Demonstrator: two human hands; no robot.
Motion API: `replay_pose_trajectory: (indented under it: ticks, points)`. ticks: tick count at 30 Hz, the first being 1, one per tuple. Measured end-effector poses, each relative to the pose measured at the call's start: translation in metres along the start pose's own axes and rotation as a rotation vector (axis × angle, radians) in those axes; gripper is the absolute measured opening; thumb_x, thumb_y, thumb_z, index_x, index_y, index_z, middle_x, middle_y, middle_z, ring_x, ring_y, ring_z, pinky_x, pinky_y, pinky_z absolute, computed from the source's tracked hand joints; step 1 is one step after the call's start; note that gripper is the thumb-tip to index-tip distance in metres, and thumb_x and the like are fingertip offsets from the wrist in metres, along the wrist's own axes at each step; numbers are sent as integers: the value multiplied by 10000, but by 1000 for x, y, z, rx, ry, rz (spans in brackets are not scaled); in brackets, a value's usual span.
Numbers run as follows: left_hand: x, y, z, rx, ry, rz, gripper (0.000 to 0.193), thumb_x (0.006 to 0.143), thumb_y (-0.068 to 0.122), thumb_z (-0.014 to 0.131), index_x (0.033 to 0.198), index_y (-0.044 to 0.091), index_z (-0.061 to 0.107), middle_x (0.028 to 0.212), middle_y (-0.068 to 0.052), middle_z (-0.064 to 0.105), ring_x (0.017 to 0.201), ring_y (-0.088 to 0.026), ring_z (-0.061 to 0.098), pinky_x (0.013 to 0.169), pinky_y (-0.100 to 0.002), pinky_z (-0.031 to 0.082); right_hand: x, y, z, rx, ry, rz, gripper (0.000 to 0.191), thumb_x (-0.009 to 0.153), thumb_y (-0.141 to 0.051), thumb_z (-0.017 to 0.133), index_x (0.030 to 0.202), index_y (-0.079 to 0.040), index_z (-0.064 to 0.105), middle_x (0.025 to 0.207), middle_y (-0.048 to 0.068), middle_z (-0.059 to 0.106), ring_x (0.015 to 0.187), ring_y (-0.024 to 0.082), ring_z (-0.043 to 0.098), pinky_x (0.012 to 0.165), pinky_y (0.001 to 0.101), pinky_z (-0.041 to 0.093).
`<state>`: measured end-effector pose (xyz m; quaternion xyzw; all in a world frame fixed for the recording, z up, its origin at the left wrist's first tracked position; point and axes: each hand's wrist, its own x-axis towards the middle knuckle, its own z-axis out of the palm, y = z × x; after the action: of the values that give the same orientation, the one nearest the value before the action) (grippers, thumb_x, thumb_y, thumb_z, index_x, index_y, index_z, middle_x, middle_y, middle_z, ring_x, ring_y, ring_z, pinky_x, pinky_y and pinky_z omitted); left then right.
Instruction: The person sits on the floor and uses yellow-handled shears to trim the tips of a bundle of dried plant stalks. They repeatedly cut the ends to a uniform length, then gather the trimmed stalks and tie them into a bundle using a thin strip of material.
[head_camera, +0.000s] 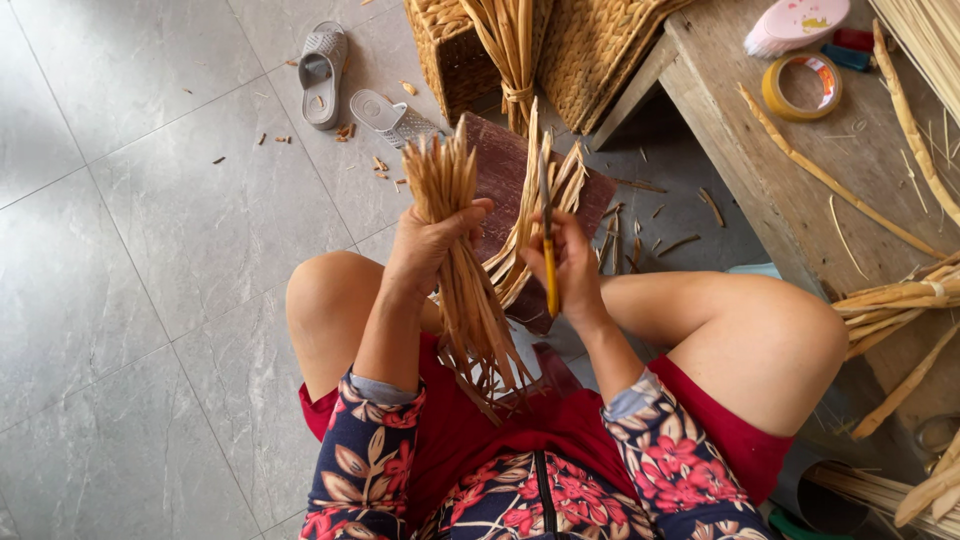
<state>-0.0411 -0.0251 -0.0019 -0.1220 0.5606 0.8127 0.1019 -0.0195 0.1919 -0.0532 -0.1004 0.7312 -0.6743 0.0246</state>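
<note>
left hand (425, 245): closed round thick bundle of tan dried reed strips (455, 250), gripped mid-length, held above lap
bundle axis: near upright in view, slight lean; cut tips fan up & away from body, loose tails hang down toward red shorts (470, 430)
right hand (570, 265): closed on yellow-handled slim knife (548, 235), plus smaller sheaf of pale flat strips (525, 215) pinched w/ it
knife axis: near vertical, yellow handle low, dark blade pointing up, away from body
key relation: bundle lies just left of knife; axes roughly parallel, both hands level, close, not touching; sheaf between them, nearer right hand
sheaf axis: leans up-right, lower ends curl down-left toward bundle tails
behind: dark reddish board (500, 170) on grey tiled floor (160, 250), woven basket (460, 45) beyond
right side: rough wooden bench (780, 190) w/ roll of yellow tape (802, 85), long reed stalks (835, 185)
far left: grey slippers (322, 72) on floor, well apart
</note>
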Motion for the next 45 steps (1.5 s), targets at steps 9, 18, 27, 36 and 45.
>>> replay_pose_trajectory:
  ticks: [9, 18, 27, 36, 45]
  points:
    - [-3, 2, 0, -47, 9, 105, 256, 825, 115, 871, 1027, 42, 731, 847, 11, 710, 730, -87, 641, 633, -256, 530, -34, -31, 31, -274, -234, -213, 479, 877, -24, 760, 1316, -77, 575, 1084, 75, 718, 943, 142, 729, 811, 288, 598]
    - [-15, 12, 10, 60, 6, 44, 227, 823, 104, 847, 1025, 65, 749, 853, 7, 733, 737, -91, 662, 660, -270, 564, -27, -41, 19, 20, -22, -98, 458, 936, -95, 761, 1344, -83, 555, 1039, 46, 663, 871, 120, 671, 741, 265, 621]
    - [-30, -8, 41, 52, -304, 18, 391, 835, 73, 833, 1204, 26, 711, 1069, -4, 750, 937, -84, 668, 841, -265, 560, -1, -62, -11, 248, 222, -62, 459, 967, -41, 775, 1345, -94, 521, 1063, 28, 648, 913, 81, 609, 797, 216, 518]
    - [-28, -12, 38, 104, -244, -51, 347, 864, 112, 810, 1189, 22, 728, 1015, -29, 753, 897, -101, 683, 812, -277, 576, -5, -64, -8, 276, 162, -25, 480, 920, -3, 777, 1330, -99, 547, 1042, -2, 636, 900, 78, 622, 775, 221, 550]
    - [-28, -15, 34, 89, -291, -59, 324, 852, 89, 811, 1154, 1, 733, 959, -14, 738, 833, -90, 665, 752, -265, 560, 1, -65, -12, 315, 215, -35, 402, 955, 4, 759, 1294, -89, 565, 958, 17, 653, 803, 84, 621, 678, 222, 529]
